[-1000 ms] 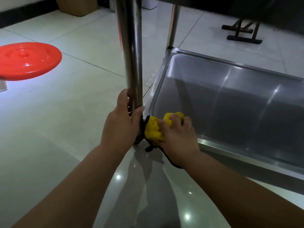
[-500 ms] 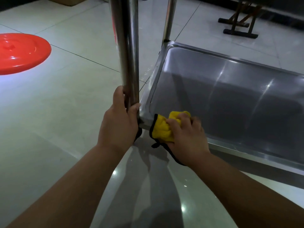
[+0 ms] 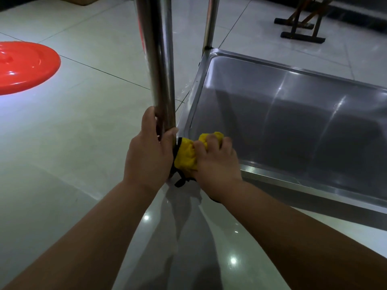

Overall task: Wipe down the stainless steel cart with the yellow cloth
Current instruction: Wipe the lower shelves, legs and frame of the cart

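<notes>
The stainless steel cart shows only its low shelf tray and uprights, and the near upright post is clasped just above the shelf corner by the left hand, fingers wrapped fully round it, probably to steady the frame against the rubbing. Just to the right of that clasp, touching it, the right hand is closed tight on the bunched yellow cloth, pressing it onto the tray's near corner rim, where the wiping seems concentrated.
</notes>
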